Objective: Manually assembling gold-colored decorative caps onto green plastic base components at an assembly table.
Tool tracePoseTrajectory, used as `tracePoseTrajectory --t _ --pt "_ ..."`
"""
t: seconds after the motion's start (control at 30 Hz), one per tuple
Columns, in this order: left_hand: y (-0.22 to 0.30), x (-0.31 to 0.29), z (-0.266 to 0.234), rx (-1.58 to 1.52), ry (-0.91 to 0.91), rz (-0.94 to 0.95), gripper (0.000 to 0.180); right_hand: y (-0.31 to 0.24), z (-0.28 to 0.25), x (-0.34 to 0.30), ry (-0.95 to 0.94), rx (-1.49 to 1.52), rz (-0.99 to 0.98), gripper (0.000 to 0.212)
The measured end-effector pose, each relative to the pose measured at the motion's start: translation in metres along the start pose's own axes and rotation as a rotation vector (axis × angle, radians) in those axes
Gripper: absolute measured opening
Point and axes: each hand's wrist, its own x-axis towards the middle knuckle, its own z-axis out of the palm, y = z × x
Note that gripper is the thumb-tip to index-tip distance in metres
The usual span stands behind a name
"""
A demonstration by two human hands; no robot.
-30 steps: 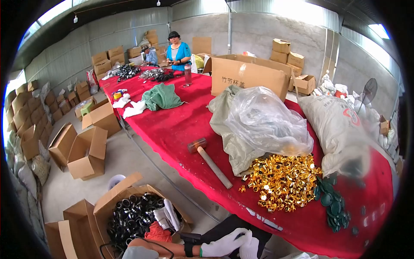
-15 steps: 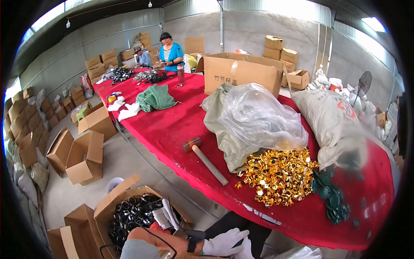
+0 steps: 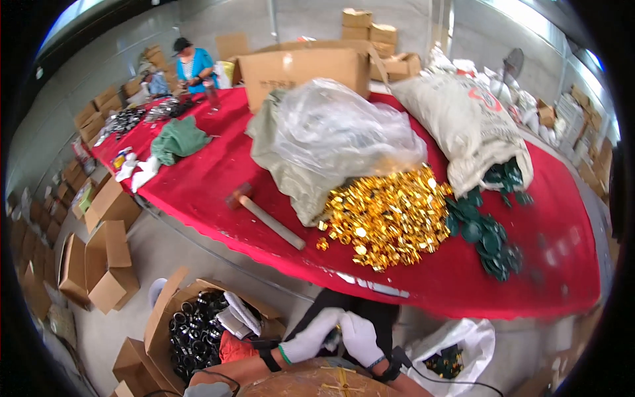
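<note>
Both my hands wear white gloves and meet over my lap, just below the table's near edge. The fingers of my left hand (image 3: pixel 312 340) are closed toward my right hand (image 3: pixel 362 339), whose fingers are bent inward too. Between them shows a small dark piece with a speck of gold, too little to name. On the table ahead lies a heap of shiny gold pieces (image 3: pixel 397 218). To its right are dark green round caps (image 3: pixel 488 238), with more in the mouth of a pale woven sack (image 3: pixel 463 126). A wooden-handled mallet (image 3: pixel 268 217) rests left of the heap.
A carton of black rings (image 3: pixel 198 337) with grey gloves on top stands at my left. By my right knee is a white bag (image 3: pixel 479 347) holding green-and-gold pieces. Clear plastic (image 3: pixel 344 132) covers part of the red table (image 3: pixel 211 165). A person (image 3: pixel 194 66) stands at the far end.
The view has swung right and downward, so the table sits higher and farther left. My hands show more fully, side by side, and the white bag has come into sight.
</note>
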Motion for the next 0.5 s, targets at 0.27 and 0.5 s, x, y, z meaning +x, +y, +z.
tracePoseTrajectory --t 0.27,0.5 --pt "0.045 -0.019 -0.004 -0.548 0.182 0.248 0.060 -0.006 -0.092 0.063 -0.238 -0.894 -0.282 0.058" --pt "0.028 -0.026 -0.002 -0.604 0.167 0.181 0.060 -0.026 -0.097 0.072 -0.183 -0.695 -0.201 0.058"
